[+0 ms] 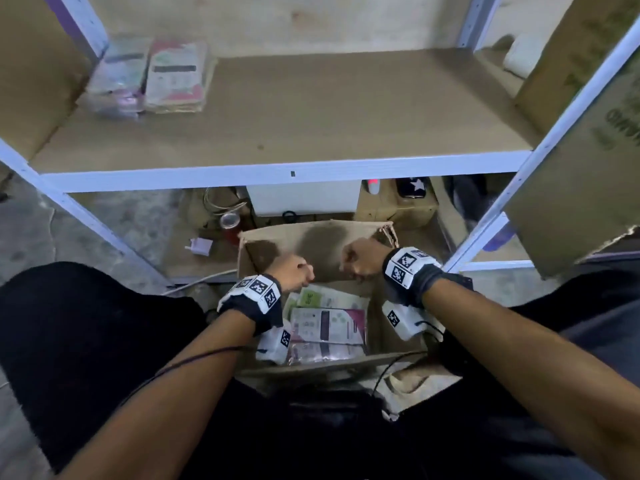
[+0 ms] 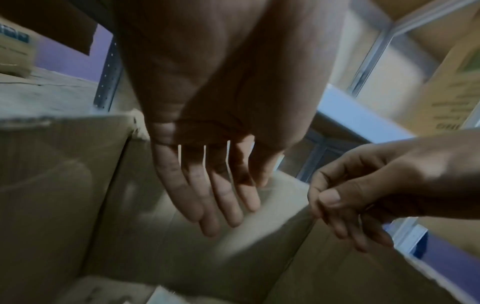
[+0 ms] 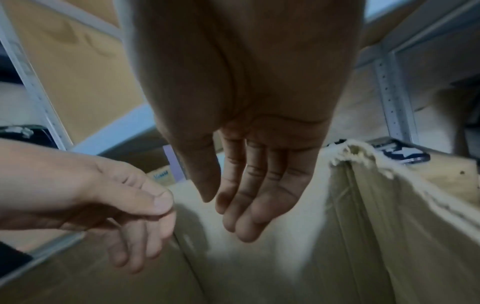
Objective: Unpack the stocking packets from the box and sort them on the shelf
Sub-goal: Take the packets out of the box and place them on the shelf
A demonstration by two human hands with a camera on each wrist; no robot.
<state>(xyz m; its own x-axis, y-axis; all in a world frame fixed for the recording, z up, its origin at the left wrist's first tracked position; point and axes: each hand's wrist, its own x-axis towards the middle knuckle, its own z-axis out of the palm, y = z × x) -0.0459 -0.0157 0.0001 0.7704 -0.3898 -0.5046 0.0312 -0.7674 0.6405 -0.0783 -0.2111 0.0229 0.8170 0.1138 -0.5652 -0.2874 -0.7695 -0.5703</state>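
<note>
An open cardboard box [image 1: 322, 242] stands on the floor between my knees. Several stocking packets [image 1: 329, 323], pink and green printed, lie flat in its near half. Both hands hover over the box's far half and hold nothing. My left hand [image 1: 296, 271] hangs with straight fingers [image 2: 221, 201] towards the box's inner wall [image 2: 64, 185]. My right hand [image 1: 360, 259] is a little to its right, with relaxed fingers [image 3: 249, 201] beside the torn box corner [image 3: 355, 156]. On the wooden shelf [image 1: 311, 116] above, two stacks of packets [image 1: 175, 76] [image 1: 119, 74] sit at the back left.
Under the shelf lie a white box [image 1: 304, 199], a red can [image 1: 230, 223], a white plug adapter [image 1: 202, 246], a phone [image 1: 410, 188] and cables. Large cardboard boxes [image 1: 571, 188] stand to the right of the shelf's white metal post [image 1: 540, 161].
</note>
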